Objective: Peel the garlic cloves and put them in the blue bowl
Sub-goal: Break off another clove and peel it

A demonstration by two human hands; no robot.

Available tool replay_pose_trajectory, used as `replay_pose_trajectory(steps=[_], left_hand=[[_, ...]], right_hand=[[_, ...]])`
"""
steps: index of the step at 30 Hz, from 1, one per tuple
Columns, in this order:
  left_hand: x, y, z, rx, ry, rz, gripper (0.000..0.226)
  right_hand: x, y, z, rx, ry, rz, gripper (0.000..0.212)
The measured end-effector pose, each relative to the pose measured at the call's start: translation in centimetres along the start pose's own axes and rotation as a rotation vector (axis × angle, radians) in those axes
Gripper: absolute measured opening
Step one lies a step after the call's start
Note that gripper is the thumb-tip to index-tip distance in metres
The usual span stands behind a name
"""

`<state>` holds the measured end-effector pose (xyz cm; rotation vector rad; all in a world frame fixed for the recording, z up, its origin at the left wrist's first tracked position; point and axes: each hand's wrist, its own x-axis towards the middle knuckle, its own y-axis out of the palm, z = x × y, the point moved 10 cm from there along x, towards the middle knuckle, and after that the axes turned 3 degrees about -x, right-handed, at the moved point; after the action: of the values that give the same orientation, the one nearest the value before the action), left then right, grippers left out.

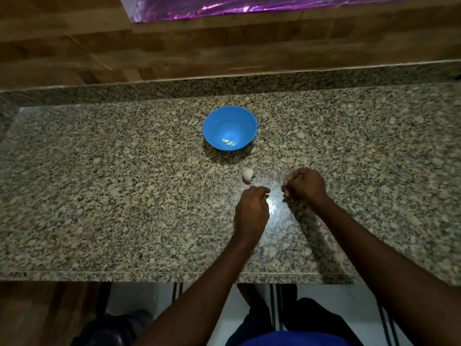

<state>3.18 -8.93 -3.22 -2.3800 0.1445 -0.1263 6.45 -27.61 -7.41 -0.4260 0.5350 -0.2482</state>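
Both hands held low over speckled granite counter (99, 186); left hand (252, 211) and right hand (305, 184) curled, contents not discernible. White garlic bulb (248, 176) left just beyond left hand, within reach. 2 peeled cloves (228, 142) noted in round blue plastic bowl (217, 121).

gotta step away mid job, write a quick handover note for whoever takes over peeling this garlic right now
Left hand: fingers curled, above the counter just below the garlic bulb; whether it holds a clove is not visible.
Right hand: fingers curled, to the right of the bulb; contents also unclear.
Blue bowl: upright on the granite counter, beyond the bulb.
Done: two peeled cloves lie in the bowl.
Left: the rest of the bulb sits on the counter between bowl and hands; break off, peel and drop its cloves into the bowl.
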Motion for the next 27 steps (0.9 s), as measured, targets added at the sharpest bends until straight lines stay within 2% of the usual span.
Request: replay_pose_trajectory(steps=[2, 6, 11, 16, 21, 27], left_hand=[[0.4, 1.8, -1.7, 0.089, 0.099, 0.054, 0.03], [0.6, 4.9, -1.1, 0.265, 0.133, 0.158, 0.054], [0.1, 6.6, 0.8, 0.317, 0.125, 0.234, 0.062], [0.4, 6.6, 1.0, 0.325, 0.106, 0.258, 0.064], [0.2, 6.5, 0.7, 0.311, 0.093, 0.251, 0.064], [0.1, 6.5, 0.5, 0.326, 0.067, 0.259, 0.063]], right_hand=[[-0.2, -0.3, -1.2, 0.136, 0.064, 0.027, 0.007], [0.3, -0.9, -1.6, 0.1, 0.061, 0.096, 0.007], [1.9, -0.1, 0.0, -0.273, -0.066, 0.161, 0.019], [2.3, 0.2, 2.4, -0.618, -0.237, 0.193, 0.006], [2.2, 0.6, 3.2, -0.708, -0.328, 0.262, 0.006], [1.0, 1.3, 4.3, -0.893, -0.499, 0.178, 0.013]])
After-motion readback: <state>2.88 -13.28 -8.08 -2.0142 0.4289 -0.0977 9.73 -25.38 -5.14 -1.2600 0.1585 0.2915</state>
